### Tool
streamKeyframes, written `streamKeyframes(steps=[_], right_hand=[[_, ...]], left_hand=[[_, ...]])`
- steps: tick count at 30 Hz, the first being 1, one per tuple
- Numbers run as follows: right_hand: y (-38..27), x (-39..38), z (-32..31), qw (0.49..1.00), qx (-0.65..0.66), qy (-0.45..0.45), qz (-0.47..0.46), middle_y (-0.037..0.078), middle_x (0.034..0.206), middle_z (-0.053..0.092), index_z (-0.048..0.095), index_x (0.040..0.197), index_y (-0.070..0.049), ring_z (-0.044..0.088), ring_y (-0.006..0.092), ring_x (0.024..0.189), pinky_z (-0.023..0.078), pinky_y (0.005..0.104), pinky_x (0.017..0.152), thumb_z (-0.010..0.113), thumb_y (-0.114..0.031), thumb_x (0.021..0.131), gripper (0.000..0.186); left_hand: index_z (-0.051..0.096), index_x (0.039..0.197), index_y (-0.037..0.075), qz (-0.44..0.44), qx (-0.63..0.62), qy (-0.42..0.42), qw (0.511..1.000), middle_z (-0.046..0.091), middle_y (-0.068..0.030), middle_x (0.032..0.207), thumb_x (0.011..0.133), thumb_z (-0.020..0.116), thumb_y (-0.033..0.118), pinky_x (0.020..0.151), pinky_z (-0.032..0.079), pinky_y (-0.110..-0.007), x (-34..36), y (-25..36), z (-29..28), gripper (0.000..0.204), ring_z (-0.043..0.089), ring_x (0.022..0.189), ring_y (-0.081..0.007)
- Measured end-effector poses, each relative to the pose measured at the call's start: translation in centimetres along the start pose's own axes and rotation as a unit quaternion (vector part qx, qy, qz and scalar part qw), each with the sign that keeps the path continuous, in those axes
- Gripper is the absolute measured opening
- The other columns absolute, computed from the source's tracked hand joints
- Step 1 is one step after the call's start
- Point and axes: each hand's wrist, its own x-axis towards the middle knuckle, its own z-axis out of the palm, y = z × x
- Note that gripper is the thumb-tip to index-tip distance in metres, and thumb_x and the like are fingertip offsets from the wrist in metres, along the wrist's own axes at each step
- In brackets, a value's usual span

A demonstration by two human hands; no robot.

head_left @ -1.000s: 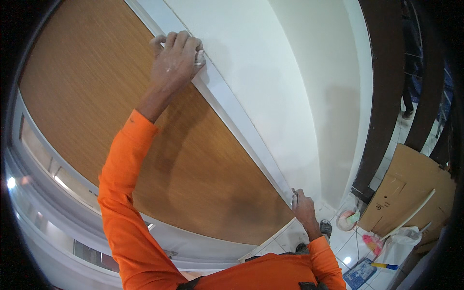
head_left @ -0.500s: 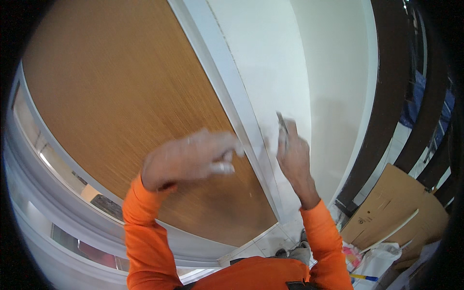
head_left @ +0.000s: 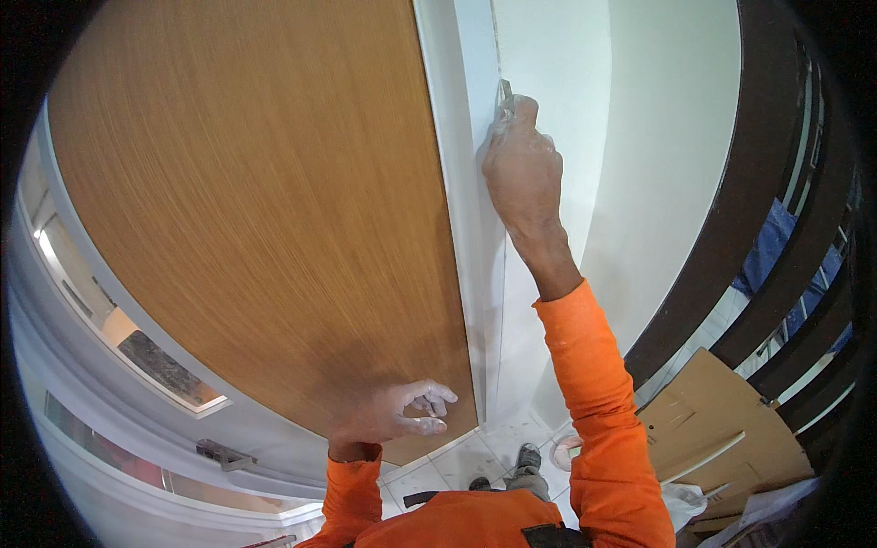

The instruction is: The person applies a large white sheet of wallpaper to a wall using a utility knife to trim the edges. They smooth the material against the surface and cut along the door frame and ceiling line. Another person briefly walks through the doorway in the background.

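Observation:
My right hand (head_left: 525, 173) is wrapped round a small putty knife (head_left: 506, 89), whose thin metal blade shows above the fingers; its handle is hidden. The blade's tip is at the seam between the white door frame (head_left: 449, 183) and the white wall (head_left: 557, 55). White residue coats my fingers. Low in front of the wooden door (head_left: 265, 183), my left hand (head_left: 411, 408) is curled in a C shape, with a gap between thumb and fingers and nothing visible in it. Whitish smears cover that hand too.
Dark slats (head_left: 699, 265) stand to the right, with blue sheeting (head_left: 766, 247) behind them. Below them leans a cardboard sheet (head_left: 722, 429), near a white plastic bag (head_left: 681, 502). My shoes (head_left: 527, 457) are on the tiled floor (head_left: 457, 464). A door handle (head_left: 224, 454) is at lower left.
My right hand has moved up along the frame with the putty knife, reaching the seam higher up. My left hand has dropped away from the frame. The view has turned slightly.

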Motion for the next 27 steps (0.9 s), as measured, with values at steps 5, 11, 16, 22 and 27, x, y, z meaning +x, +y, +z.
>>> streamKeyframes(steps=[5,11,16,22,27], right_hand=[[-0.4,-0.1,0.3,1.0,-0.018,-0.007,-0.004,0.014,0.06,0.061,0.046,0.11,-0.002,0.058,0.0323,0.054,0.044,0.0459,0.073,0.048,-0.01,0.102,0.011],[-1.4,-0.4,1.0,0.999,-0.042,-0.009,-0.029,0.012,0.057,0.059,0.048,0.108,0.0,0.054,0.0291,0.05,0.042,0.0444,0.071,0.047,-0.008,0.101,0.011],[-2.6,-0.8,2.1,0.993,-0.098,-0.013,-0.057,0.009,0.054,0.057,0.051,0.115,0.007,0.051,0.0252,0.046,0.041,0.0422,0.065,0.049,-0.006,0.098,0.021],[-4.9,-2.4,4.6,0.976,-0.192,-0.012,-0.101,0.008,0.053,0.057,0.051,0.12,0.008,0.053,0.0214,0.045,0.04,0.0371,0.059,0.051,-0.003,0.095,0.027],[-5.2,-4.3,6.3,0.972,-0.212,0.001,-0.106,0.009,0.054,0.058,0.05,0.119,0.007,0.055,0.0256,0.046,0.042,0.0376,0.059,0.054,0.0,0.092,0.028]], left_hand=[[0.058,0.136,0.005,0.018,-0.051,0.012,0.998,0.067,-0.008,0.111,0.095,0.075,0.032,0.099,0.05,-0.036,0.5,-3.5,0.1,0.052,0.064,0.105,-0.0183],[0.056,0.137,0.004,0.048,-0.078,-0.018,0.996,0.067,-0.0103,0.11,0.099,0.071,0.025,0.096,0.051,-0.034,1.7,-6.4,-0.5,0.046,0.064,0.106,-0.0187],[0.058,0.136,0.007,0.044,-0.05,-0.028,0.997,0.066,-0.0064,0.11,0.098,0.073,0.031,0.097,0.051,-0.035,2.6,-8.3,-1.0,0.047,0.062,0.109,-0.017],[0.058,0.135,0.005,0.05,-0.054,-0.048,0.996,0.067,-0.0088,0.112,0.098,0.072,0.033,0.097,0.05,-0.035,3.7,-10.5,-0.7,0.049,0.062,0.109,-0.019],[0.058,0.133,0.005,0.091,-0.062,-0.071,0.991,0.067,-0.0079,0.111,0.098,0.072,0.034,0.096,0.05,-0.033,5.2,-12.3,-0.7,0.048,0.062,0.107,-0.0178]])
